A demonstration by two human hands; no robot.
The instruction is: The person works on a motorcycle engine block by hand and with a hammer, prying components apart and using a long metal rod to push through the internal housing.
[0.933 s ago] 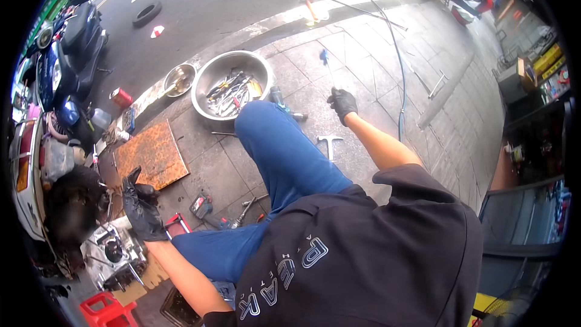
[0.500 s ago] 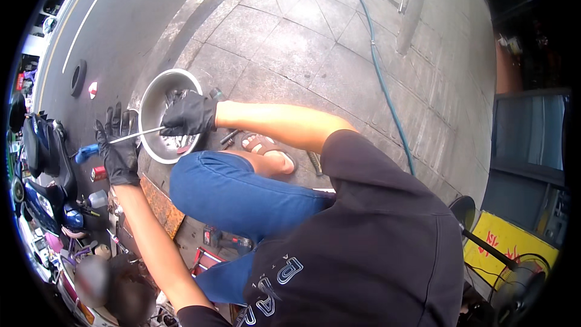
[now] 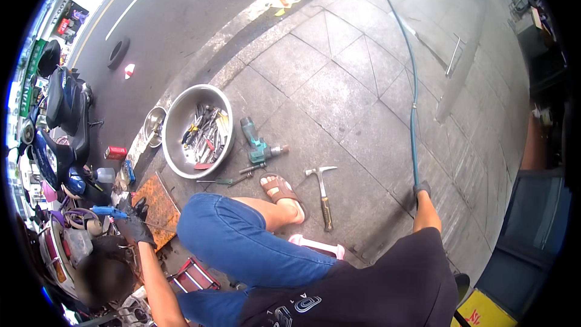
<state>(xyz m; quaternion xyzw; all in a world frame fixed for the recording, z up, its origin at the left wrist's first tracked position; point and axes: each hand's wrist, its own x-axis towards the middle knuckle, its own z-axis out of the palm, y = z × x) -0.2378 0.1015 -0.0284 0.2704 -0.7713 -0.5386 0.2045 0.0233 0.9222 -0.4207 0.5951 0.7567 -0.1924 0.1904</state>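
Observation:
My left hand [image 3: 134,224], in a black glove, is low at the left beside a rusty metal plate [image 3: 154,209]. It is closed on a blue-handled tool [image 3: 109,211] whose long thin shaft points right; its exact kind is unclear. Out to the right, my gloved right hand [image 3: 422,189] grips a teal hose [image 3: 414,109] that runs along the pavement; its fingers show only in part. A large metal basin [image 3: 168,156] holds many hand tools, pliers among them. A smaller metal bowl [image 3: 152,142] sits beside it.
A teal cordless power tool [image 3: 257,145] lies right of the basin. Near my sandalled foot [image 3: 283,197] are a claw hammer [image 3: 325,201] and a pink stool [image 3: 318,246]. Parked scooters [image 3: 63,127] and a red box [image 3: 115,152] stand left; a tire [image 3: 118,53] lies on the road.
My right hand has left the basin and the tool's shaft and reached far right to the hose. My left hand has moved down and closed on the blue-handled tool. The view has shifted.

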